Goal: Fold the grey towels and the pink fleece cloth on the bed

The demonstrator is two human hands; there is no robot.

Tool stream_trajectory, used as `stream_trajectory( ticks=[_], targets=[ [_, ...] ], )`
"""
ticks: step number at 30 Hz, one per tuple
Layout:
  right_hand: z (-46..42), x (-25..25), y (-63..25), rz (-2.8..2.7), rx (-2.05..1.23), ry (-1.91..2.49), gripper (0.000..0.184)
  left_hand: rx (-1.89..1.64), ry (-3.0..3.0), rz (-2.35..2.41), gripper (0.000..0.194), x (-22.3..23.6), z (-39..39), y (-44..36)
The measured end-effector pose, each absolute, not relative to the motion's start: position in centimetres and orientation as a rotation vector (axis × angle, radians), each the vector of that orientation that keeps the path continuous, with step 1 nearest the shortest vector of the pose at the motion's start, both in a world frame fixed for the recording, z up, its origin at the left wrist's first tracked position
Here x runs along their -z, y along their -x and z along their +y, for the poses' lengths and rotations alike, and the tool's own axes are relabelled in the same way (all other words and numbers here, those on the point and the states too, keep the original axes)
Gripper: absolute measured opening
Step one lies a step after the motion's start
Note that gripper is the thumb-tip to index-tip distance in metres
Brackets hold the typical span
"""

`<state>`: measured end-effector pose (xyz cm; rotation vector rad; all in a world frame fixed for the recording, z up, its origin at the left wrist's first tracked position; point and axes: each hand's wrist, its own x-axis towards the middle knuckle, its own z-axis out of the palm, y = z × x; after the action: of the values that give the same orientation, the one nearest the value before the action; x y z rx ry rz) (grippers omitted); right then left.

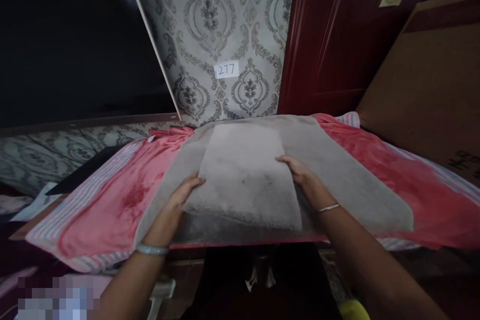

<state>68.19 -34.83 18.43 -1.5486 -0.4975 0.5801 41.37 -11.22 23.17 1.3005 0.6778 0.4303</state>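
Observation:
A folded light grey towel (pixel 247 170) lies on top of a wider, darker grey towel (pixel 348 180) spread over a pink cloth (pixel 112 205). My left hand (pixel 176 205) rests on the folded towel's left edge, fingers together and bent over it. At the towel's right edge lies my right hand (pixel 302 175), its fingers stretched flat on the fabric. A pale bangle is on my left wrist and a thin metal one on my right.
A patterned grey wall with a paper label reading 277 (pixel 226 69) stands behind. A dark red door (pixel 330 35) is at the back right, a brown cardboard sheet (pixel 427 85) leans at the right, and a dark panel fills the left.

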Motion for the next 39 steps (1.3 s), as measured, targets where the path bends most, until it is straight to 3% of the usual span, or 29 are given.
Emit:
stream_trajectory(
  ticks=[4, 9, 16, 21, 24, 27, 30, 33, 39],
  targets=[
    [-34.6, -15.7, -66.8, -0.357, -0.776, 1.362, 0.035, -0.236, -1.207, 0.739, 0.046, -19.4, -11.5, -40.2],
    [-36.3, -15.0, -64.6, -0.351, -0.716, 1.311, 0.03, -0.193, -1.172, 0.812, 0.035, -19.5, -10.8, -40.4],
    [-37.4, -14.7, -61.7, -0.514, -0.521, 1.49, 0.066, -0.333, -1.467, 0.735, 0.048, -19.4, -11.2, -41.6],
    [-37.8, -13.6, -62.8, -0.659, -0.438, 1.684, 0.07, -0.361, -1.532, 0.755, 0.05, -18.3, -11.0, -41.1],
    [-38.3, -13.5, -63.4, -0.736, -0.269, 1.906, 0.071, -0.395, -1.756, 0.834, 0.048, -19.0, -10.1, -40.9],
    [-37.9, -14.6, -63.5, -0.858, 0.124, 2.14, 0.069, -0.653, -2.241, 0.909, 0.055, -20.5, -10.8, -41.5],
    [-35.7, -15.7, -63.3, -1.185, 0.302, 2.182, 0.058, -0.698, -2.692, 0.564, 0.057, -21.0, -14.2, -43.1],
    [-33.1, -16.0, -63.0, -1.539, 0.147, 2.199, 0.057, -0.433, -2.951, 0.212, 0.063, -19.7, -18.7, -44.6],
    [-31.3, -16.0, -65.0, -1.753, -0.059, 2.334, 0.058, -0.258, -3.098, 0.247, 0.071, -16.5, -21.3, -44.8]
  ],
)
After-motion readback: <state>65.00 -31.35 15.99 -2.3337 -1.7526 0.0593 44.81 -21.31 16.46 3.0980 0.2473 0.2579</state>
